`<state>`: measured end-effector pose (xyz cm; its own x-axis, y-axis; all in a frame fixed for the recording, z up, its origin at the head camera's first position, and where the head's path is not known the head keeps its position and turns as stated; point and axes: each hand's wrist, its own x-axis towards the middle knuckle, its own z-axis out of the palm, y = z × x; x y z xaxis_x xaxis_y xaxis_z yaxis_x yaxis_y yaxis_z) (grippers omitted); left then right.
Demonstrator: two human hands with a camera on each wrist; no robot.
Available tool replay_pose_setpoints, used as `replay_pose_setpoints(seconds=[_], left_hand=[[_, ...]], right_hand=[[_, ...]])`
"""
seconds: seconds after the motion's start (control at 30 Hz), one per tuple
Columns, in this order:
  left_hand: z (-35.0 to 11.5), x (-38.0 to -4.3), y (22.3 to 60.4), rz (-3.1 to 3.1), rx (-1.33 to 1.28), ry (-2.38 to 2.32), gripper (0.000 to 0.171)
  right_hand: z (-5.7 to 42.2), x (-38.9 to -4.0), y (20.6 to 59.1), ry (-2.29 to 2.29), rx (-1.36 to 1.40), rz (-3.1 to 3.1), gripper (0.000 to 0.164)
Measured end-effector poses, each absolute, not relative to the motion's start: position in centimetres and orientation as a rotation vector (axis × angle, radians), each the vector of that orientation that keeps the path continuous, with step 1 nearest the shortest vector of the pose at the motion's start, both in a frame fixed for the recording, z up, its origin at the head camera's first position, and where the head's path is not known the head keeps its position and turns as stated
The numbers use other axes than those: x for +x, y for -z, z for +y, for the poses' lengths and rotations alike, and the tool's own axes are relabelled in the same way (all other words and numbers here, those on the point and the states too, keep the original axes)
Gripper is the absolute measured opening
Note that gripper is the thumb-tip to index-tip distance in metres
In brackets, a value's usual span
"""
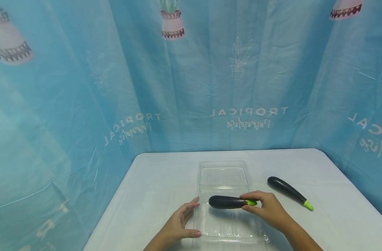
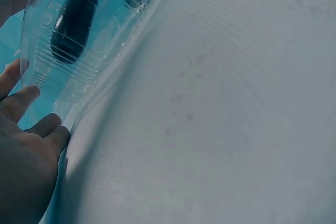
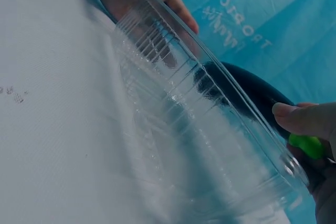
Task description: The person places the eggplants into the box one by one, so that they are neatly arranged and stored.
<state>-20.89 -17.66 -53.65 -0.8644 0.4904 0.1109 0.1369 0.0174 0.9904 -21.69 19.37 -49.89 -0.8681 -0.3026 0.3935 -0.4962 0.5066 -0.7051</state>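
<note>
A dark eggplant point(image 1: 223, 202) with a bright green stem lies level over the clear plastic clamshell container point(image 1: 228, 228). My right hand point(image 1: 267, 209) pinches it near the stem end, thumb in front and fingers behind. In the right wrist view the thumb presses the eggplant point(image 3: 252, 90) just beside its green cap. The container's lid point(image 1: 223, 174) is folded back, away from me. My left hand point(image 1: 181, 223) is at the container's left side, thumb and fingers spread along the rim. In the left wrist view its fingertips point(image 2: 32, 92) are right at the clear wall.
A second eggplant point(image 1: 286, 188) rests on the white table point(image 1: 153, 195) to the right of the container, its green stem toward the near right. Blue printed curtains point(image 1: 191, 76) surround the table at the back and sides.
</note>
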Motion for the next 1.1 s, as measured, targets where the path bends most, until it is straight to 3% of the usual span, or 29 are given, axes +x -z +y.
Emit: replay_pose_setpoints(seconds=[1.1], left_hand=[[-17.9, -20.9, 53.8, 2.007, 0.705, -1.931, 0.084]], right_hand=[[16.4, -22.8, 49.5, -1.094, 0.784, -2.665, 0.029]])
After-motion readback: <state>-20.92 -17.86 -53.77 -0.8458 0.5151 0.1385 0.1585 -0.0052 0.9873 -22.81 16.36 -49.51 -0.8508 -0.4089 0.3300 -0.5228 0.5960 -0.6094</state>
